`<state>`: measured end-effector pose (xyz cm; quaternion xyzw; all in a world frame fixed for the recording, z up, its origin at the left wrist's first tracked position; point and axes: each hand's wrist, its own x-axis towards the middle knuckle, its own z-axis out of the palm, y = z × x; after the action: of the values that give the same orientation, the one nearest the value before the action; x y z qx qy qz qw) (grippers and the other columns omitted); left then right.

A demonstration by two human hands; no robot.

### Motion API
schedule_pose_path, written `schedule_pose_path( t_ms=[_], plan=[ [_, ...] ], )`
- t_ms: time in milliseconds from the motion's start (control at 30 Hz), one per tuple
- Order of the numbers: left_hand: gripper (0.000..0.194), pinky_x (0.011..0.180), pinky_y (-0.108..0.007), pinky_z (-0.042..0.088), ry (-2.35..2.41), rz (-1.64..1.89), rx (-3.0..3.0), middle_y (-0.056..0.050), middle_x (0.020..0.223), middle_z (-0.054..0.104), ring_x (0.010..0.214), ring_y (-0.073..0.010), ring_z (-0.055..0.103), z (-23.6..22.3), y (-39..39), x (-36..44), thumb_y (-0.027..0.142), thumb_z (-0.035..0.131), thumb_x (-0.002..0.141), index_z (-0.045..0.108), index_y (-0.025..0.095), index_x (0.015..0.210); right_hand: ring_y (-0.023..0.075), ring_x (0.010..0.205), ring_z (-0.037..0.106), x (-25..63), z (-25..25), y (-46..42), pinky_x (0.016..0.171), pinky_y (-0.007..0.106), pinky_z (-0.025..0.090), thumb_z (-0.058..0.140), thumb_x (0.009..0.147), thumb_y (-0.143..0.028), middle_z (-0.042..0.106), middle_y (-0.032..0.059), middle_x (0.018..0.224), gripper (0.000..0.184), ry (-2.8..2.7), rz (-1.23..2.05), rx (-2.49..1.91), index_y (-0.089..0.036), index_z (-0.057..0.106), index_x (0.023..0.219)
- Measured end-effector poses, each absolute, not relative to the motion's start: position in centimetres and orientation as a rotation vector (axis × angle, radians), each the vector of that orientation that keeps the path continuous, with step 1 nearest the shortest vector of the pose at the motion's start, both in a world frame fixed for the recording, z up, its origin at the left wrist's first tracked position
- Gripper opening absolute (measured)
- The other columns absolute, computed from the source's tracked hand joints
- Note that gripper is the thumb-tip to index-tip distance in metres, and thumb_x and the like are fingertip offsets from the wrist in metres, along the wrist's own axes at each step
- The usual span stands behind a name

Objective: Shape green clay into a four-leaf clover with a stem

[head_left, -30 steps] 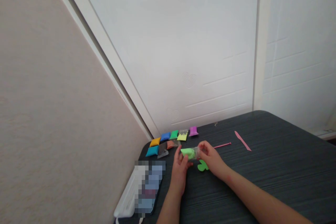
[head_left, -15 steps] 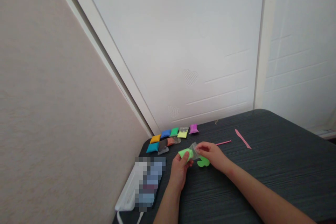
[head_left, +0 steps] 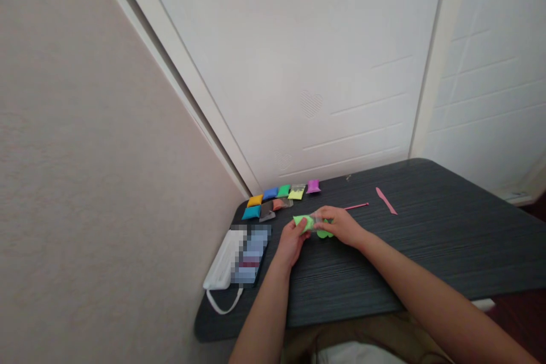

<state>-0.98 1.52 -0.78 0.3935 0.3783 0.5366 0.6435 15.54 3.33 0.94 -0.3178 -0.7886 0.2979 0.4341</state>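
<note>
Between my two hands is a clear packet of light green clay, held a little above the dark table. My left hand grips the clay-filled end, thumb on top. At the packet's clear, flat end, the fingers of my right hand are pinched on the plastic. A flat green clay piece with rounded lobes lies on the table, partly covered by my right hand. Just beyond that hand lies a thin pink stick tool, one end hidden behind the fingers.
Several coloured clay packets, among them a blue-green one and a purple one, lie at the back left. A pink plastic knife rests to the right. Left of my arm are a phone and a white power bank with a cable.
My right fingers have shifted along the packet's clear end, and my left hand has closed more firmly round the clay. The view has tilted down, bringing the table's near edge into sight.
</note>
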Motion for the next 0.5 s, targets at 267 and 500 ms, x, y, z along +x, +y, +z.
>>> schedule_pose_path(
  t_ms=[267,500],
  plan=[
    [0.026,0.059,-0.022,0.040,0.830,1.250,0.890,-0.004,0.077,0.059,0.063,-0.0090,0.054,-1.00,1.52,-0.74,0.029,0.064,0.065,0.057,0.011,0.082,0.0144,0.087,0.054,15.38,0.92,2.85,0.079,0.027,0.040,0.055,0.073,-0.031,0.058,0.0016,0.097,0.025,-2.078,0.593,-0.892,-0.024,0.061,0.096],
    [0.022,0.064,-0.022,0.042,0.774,1.216,0.869,-0.004,0.079,0.058,0.067,-0.0089,0.054,-1.00,1.48,-0.98,0.026,0.060,0.069,0.056,0.011,0.085,0.0134,0.084,0.054,14.67,0.83,2.66,0.077,0.026,0.040,0.055,0.073,-0.029,0.057,0.0015,0.097,0.021,-2.068,0.561,-0.901,-0.022,0.060,0.092]
  ],
)
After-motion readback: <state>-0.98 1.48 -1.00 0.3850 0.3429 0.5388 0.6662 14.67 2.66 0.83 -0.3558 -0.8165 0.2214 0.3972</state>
